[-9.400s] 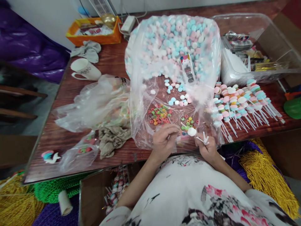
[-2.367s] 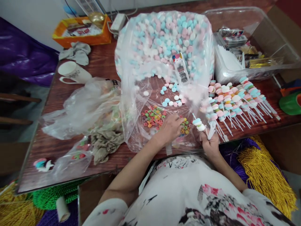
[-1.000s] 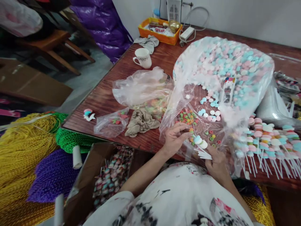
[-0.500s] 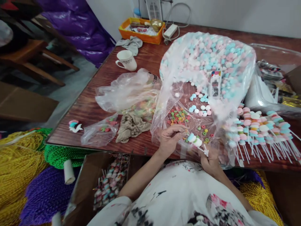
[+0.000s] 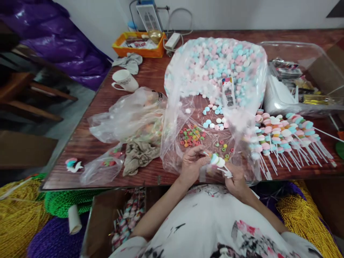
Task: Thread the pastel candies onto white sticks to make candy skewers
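While the right hand [image 5: 236,179] grips a small bunch of white sticks [image 5: 227,173] at the table's near edge, the left hand [image 5: 191,164] pinches at the tip of the one stick that already carries pastel discs, the half-built skewer [image 5: 217,161], held between the two hands just above the clear plastic sheet [image 5: 172,150]. There is only the head view. A couple of seconds ago the left hand was flat among the coloured ring candies [image 5: 191,136]; now it is back at the skewer tip with fingers closed, whether on a ring I cannot tell, since it is too small to make out. That reads as one more piece being threaded on. The skewer is much shorter than the finished skewers [image 5: 282,134] laid in a row on the wooden table [image 5: 88,143] to the right. The big bag of pastel candies [image 5: 215,68] lies open behind, loose ones spilled near the rings.
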Motion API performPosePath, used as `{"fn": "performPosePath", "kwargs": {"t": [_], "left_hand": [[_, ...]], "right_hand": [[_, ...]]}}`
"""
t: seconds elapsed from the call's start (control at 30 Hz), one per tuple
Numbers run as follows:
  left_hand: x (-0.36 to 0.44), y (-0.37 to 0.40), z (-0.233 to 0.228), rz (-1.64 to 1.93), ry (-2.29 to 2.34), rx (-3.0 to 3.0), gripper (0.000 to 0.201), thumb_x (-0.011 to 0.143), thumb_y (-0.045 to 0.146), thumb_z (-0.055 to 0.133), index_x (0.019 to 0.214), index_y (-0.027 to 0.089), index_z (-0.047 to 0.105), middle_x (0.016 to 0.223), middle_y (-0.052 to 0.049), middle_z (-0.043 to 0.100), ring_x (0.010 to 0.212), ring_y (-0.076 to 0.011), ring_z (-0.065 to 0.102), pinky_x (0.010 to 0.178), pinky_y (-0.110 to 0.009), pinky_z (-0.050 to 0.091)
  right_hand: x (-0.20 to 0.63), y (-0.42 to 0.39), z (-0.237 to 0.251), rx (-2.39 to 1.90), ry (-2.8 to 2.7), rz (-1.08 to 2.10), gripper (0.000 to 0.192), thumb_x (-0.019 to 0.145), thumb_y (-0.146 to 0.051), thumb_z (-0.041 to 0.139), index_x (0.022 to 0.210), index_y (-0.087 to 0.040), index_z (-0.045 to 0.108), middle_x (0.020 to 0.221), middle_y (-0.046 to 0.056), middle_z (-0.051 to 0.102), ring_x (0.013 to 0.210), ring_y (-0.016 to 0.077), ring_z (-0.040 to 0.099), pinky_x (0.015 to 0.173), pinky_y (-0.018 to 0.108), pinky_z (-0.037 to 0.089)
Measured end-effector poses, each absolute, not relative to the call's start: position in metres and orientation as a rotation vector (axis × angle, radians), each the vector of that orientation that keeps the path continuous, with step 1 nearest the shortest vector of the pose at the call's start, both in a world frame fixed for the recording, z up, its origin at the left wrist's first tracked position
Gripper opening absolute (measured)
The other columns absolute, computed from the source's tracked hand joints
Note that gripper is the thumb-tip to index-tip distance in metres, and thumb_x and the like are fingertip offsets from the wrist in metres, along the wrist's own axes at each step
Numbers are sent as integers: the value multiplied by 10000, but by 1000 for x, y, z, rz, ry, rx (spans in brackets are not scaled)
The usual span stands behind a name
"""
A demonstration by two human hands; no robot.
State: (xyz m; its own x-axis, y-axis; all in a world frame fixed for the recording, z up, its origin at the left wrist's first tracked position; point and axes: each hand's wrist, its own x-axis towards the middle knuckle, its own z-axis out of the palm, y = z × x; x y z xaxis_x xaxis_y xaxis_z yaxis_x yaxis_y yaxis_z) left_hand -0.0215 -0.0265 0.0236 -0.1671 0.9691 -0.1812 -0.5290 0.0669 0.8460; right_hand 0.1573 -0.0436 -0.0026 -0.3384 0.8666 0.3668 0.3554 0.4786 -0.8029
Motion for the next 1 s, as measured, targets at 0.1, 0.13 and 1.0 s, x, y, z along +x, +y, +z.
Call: {"fn": "performPosePath", "kwargs": {"t": [0.1,0.13,1.0], "left_hand": [[-15,-31,17,1425,987,624,339,588,212,871,893,227,723,811,11,751,722,-124,689,728,-258,563],[-12,-32,14,1417,992,635,337,595,223,868,898,223,721,813,8,749,728,-128,688,738,-265,563],[-55,129,18,327,1749,2306,86,759,182,608,754,149,687,827,-107,675,866,-254,599,823,-384,452]], "right_hand": [[159,-43,-1,-1018,-1886,769,317,766,-24,407,913,-191,634,690,5,625,595,146,571,586,254,467],[159,-43,-1,-1016,-1890,756,323,764,-29,407,924,-192,635,698,9,632,610,151,585,593,257,473],[200,-29,-27,-1285,-1745,574,207,821,-75,449,827,-170,634,645,-5,591,527,126,518,533,226,420]]}}
